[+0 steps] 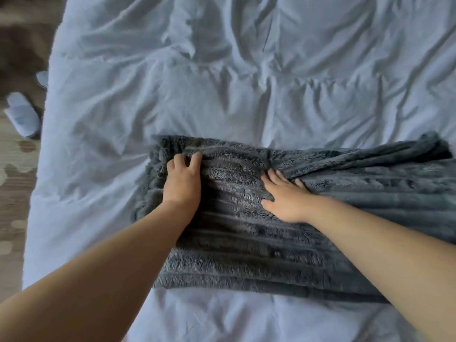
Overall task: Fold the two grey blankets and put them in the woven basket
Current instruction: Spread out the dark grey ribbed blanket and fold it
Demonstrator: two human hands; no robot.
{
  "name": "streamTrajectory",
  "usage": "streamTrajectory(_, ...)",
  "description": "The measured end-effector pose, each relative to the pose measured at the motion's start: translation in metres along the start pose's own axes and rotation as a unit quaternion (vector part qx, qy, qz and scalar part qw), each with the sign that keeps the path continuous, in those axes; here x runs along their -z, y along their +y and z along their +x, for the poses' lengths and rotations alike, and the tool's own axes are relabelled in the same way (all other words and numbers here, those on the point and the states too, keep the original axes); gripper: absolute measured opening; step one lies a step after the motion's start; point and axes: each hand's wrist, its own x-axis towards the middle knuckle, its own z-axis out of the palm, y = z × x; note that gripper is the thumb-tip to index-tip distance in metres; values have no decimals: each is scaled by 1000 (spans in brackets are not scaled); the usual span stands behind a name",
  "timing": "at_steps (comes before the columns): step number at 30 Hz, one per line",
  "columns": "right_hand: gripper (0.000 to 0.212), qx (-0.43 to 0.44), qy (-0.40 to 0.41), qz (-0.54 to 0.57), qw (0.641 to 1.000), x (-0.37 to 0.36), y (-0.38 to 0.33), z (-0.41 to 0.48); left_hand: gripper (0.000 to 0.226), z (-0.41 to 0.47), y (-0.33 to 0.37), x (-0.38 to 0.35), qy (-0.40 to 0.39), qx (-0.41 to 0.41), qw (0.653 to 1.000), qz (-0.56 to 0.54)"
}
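Slippers [22, 117] lie well left of both hands. The left hand [183, 180] grips the grey blanket [246, 245] with curled fingers. The right hand [287, 197] presses it, fingers straight.

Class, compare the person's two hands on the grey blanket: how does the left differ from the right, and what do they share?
The left hand curls its fingers into the grey blanket; the right hand lies flat with fingers spread. The left hand is near the blanket's left end; the right hand sits nearer its middle. Both touch the same blanket, with bare forearms.
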Motion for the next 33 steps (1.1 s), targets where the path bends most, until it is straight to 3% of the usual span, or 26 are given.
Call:
streamTrajectory(5,78,-21,-27,-2,999,16,4,38,64,11,-1,-19,27,5,999,-21)
streamTrajectory(10,76,-40,114,37,992,-10,-5,22,62,8,5,-9,-3,28,1000,-3)
streamTrajectory(13,70,-14,209,47,977,-25,-4,-4,67,-4,22,6,-24,51,996,76)
streamTrajectory(16,64,21,229,59,971,-23,10,-29,76,-21,46,20,-59,89,979,173)
streamTrajectory(20,53,3,235,79,969,-10,65,-62,78,-34,90,41,-89,126,959,236)
streamTrajectory(26,49,-61,269,115,954,20,215,-96,70,-16,209,26,-73,-31,981,174)
streamTrajectory(30,63,-108,286,81,949,46,306,-87,67,1,304,-10,-117,-125,980,103)
streamTrajectory(33,77,-93,286,26,953,64,347,-60,53,10,356,-37,-129,-179,972,83)
